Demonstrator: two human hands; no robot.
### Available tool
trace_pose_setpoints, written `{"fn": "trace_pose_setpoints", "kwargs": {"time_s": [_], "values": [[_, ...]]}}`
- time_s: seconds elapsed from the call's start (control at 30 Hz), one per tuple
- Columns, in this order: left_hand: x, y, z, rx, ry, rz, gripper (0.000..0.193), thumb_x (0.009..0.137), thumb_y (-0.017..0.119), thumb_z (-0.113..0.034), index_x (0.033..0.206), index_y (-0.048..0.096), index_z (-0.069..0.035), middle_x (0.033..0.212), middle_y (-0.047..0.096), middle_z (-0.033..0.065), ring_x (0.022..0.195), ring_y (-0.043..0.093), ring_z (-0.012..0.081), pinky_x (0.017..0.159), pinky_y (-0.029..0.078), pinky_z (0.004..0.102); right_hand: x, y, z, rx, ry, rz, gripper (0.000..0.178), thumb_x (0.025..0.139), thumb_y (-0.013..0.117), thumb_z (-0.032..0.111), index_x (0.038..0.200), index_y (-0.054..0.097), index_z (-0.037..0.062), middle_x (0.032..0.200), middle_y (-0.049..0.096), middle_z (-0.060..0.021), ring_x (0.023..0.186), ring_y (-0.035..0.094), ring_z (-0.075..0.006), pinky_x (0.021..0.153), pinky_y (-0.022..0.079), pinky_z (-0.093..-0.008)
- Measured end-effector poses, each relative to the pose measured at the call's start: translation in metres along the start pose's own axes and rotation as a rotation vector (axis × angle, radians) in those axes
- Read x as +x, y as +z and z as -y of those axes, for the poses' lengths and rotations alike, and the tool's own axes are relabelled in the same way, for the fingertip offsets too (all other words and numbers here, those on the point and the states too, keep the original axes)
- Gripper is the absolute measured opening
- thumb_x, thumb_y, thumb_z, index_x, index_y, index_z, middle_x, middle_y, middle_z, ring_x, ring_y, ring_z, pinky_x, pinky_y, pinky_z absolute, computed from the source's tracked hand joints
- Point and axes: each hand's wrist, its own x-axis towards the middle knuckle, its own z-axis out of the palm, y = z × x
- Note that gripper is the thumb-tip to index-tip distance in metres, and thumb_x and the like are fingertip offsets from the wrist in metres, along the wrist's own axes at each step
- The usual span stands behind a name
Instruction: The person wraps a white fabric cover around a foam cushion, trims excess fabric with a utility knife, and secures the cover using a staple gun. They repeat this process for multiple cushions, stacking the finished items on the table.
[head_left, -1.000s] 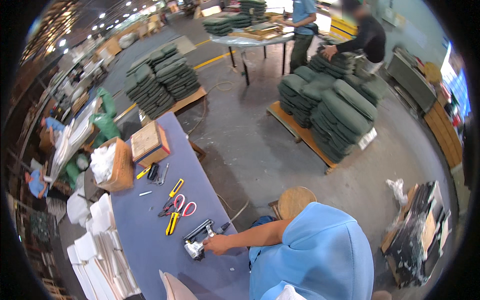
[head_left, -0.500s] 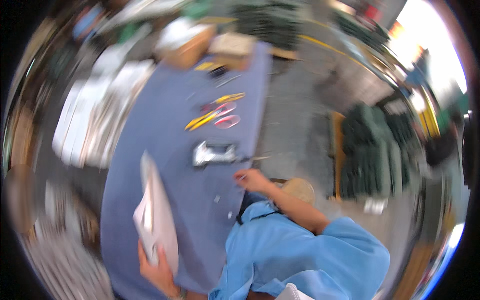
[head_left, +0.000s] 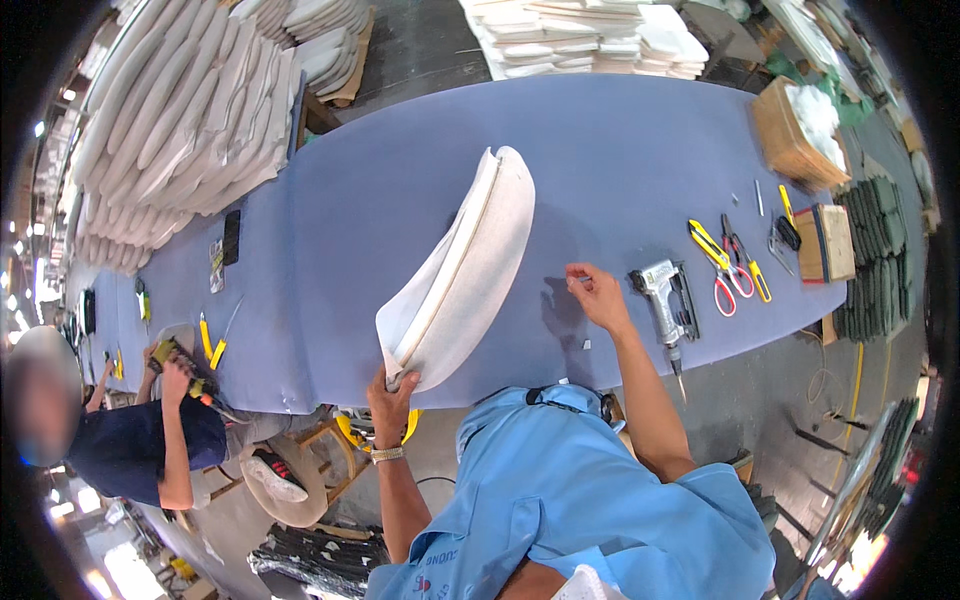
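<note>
My left hand (head_left: pixel 392 402) grips the lower end of a curved, padded panel (head_left: pixel 485 260) covered in off-white fabric. The panel is tilted up over the blue table, with a fold of fabric along its left edge. To the right of it, my right hand (head_left: pixel 598 298) hovers above the table with nothing visible in it, its fingers loosely bent and the thumb apart from the index finger. Nearest to that hand lies a silver air staple gun (head_left: pixel 665 300), its hose fitting toward the table's near edge.
Red-handled scissors (head_left: pixel 728 282), a yellow cutter (head_left: pixel 708 240) and a cardboard box (head_left: pixel 825 245) occupy the table's right end. White padded panels (head_left: pixel 190 110) are stacked at the far left. A co-worker (head_left: pixel 140 440) at left handles a power tool (head_left: pixel 185 365).
My view has swung left, bringing the co-worker and the panel stacks into sight. The panel in my left hand is now raised and turned. My right hand has moved over the table.
</note>
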Motion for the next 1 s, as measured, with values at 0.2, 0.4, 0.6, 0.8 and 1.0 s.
{"fn": "trace_pose_setpoints", "kwargs": {"time_s": [0.2,0.4,0.6,0.8,1.0], "values": [[0.006,-0.001,-0.025,-0.081,-0.078,-0.032,0.041,0.086,0.084,-0.021,0.115,0.070,0.005,0.095,0.076,0.0089,0.084,0.064,0.0127,0.077,0.054,0.0316,0.026,0.009,0.038,0.140,0.035,0.041,0.029,0.096,0.068,0.018,0.122,0.069,0.0045,0.109,0.075,-0.0098,0.090,0.073,-0.0191,0.081,0.057,-0.0329],[-0.012,0.009,-0.017,0.024,-0.109,0.023,0.050,0.082,0.088,-0.027,0.117,0.070,0.003,0.098,0.077,0.0115,0.087,0.069,0.0156,0.078,0.055,0.0333,0.044,0.011,0.034,0.249,-0.008,0.029,0.031,0.099,0.066,0.017,0.126,0.067,0.0020,0.111,0.074,-0.0101,0.090,0.071,-0.0175,0.081,0.056,-0.0311],[-0.042,0.033,-0.007,0.034,0.055,-0.037,0.055,0.075,0.092,-0.021,0.120,0.069,0.000,0.102,0.077,0.0156,0.091,0.075,0.0245,0.080,0.056,0.0357,0.092,-0.004,0.106,0.202,-0.240,-0.170,0.037,0.103,0.061,0.021,0.135,0.062,0.0038,0.132,0.065,-0.0147,0.112,0.065,-0.0199,0.092,0.054,-0.0327],[-0.039,0.040,-0.009,-0.002,0.071,-0.080,0.051,0.075,0.091,-0.016,0.118,0.069,0.001,0.100,0.077,0.0137,0.089,0.073,0.0218,0.080,0.056,0.0348,0.142,-0.003,0.113,0.280,-0.184,0.007,0.038,0.108,0.052,0.029,0.140,0.061,0.0091,0.138,0.061,-0.0072,0.127,0.055,-0.0194,0.111,0.040,-0.0356],[-0.002,0.006,0.036,-0.293,-0.068,-0.019,0.060,0.080,0.086,-0.030,0.124,0.066,0.006,0.105,0.074,0.0095,0.094,0.066,0.0177,0.087,0.052,0.0337,0.128,-0.023,0.115,0.237,-0.319,0.070,0.033,0.104,0.058,0.024,0.132,0.064,0.0091,0.120,0.067,-0.0041,0.112,0.058,-0.0176,0.102,0.045,-0.0338]]}}
